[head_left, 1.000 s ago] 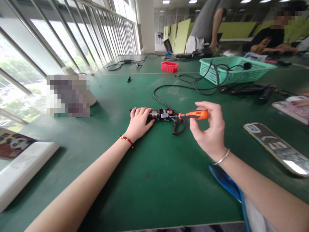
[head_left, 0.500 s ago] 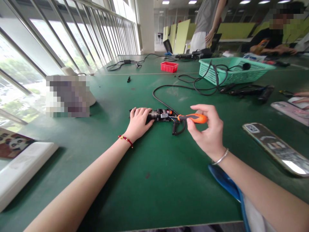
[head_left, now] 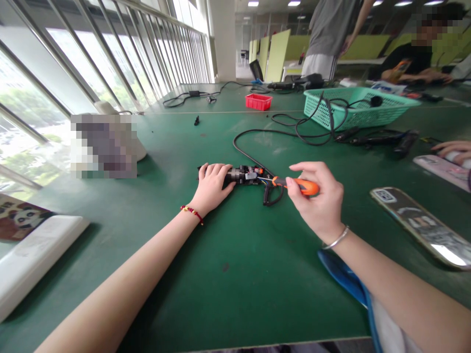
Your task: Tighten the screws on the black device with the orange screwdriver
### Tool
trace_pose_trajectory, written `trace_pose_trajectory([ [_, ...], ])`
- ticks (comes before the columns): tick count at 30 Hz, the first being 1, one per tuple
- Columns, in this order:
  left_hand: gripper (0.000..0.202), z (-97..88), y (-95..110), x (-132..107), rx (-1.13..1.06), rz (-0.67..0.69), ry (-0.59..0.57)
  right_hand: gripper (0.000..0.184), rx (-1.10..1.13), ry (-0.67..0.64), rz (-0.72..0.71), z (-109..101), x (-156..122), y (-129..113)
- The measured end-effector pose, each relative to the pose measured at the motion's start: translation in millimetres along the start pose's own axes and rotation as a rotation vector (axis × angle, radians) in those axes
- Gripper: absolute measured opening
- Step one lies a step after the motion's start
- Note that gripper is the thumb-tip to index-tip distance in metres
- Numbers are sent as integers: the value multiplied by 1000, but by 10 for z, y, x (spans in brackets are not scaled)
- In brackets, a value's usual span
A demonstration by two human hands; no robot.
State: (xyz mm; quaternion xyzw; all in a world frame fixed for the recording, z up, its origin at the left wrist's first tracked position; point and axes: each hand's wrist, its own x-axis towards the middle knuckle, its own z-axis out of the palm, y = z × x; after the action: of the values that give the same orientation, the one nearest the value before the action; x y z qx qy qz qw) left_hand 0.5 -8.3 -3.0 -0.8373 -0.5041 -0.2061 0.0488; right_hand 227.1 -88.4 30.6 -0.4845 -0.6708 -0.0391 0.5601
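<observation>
My left hand (head_left: 213, 184) lies over the dark body of an opened corded power tool (head_left: 237, 175), its fingers wrapped across it against the table. Wires and small inner parts show at the tool's right end, where a black power cord (head_left: 265, 195) leads away. In my right hand (head_left: 318, 198) is an orange and grey screwdriver (head_left: 307, 187), pinched by its handle. Its thin shaft points left at the exposed parts; whether the tip touches them I cannot make out.
The green table (head_left: 228, 304) carries a phone (head_left: 423, 225) at right, a teal basket (head_left: 364, 115) with cable, and a red tray (head_left: 258, 102) farther back. A white box-like object (head_left: 40, 255) lies at left. Another person's hand (head_left: 456, 151) rests at the right edge.
My right hand and the screwdriver have shifted slightly right, the handle end tilting lower. My left hand stays put. A standing person in the background has moved right.
</observation>
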Motion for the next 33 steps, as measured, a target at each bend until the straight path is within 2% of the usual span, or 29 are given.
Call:
trace_pose_trajectory([
  [2, 39, -1, 0, 0, -2, 3, 3, 17, 0, -3, 0, 1, -4, 0],
  [7, 38, 0, 1, 1, -2, 1, -2, 39, 42, 47, -97, 15, -7, 20],
  [9, 38, 4, 0, 3, -6, -1, 2, 34, 34, 41, -86, 12, -2, 14],
  [13, 39, 7, -3, 2, -4, 0, 3, 15, -13, 0, -31, -3, 5, -17],
  [15, 39, 4, -1, 1, 4, 0, 0, 13, -18, -1, -23, -4, 4, -21],
  [21, 39, 1, 3, -1, -1, -3, 4, 37, 43, 47, -91, 11, -1, 11],
  [27, 38, 8, -6, 0, 7, -3, 1, 10, -16, 8, -17, -2, 2, -13],
  [33, 38, 12, -5, 0, 10, -1, 6, 36, 39, 31, -90, 6, -4, 18],
])
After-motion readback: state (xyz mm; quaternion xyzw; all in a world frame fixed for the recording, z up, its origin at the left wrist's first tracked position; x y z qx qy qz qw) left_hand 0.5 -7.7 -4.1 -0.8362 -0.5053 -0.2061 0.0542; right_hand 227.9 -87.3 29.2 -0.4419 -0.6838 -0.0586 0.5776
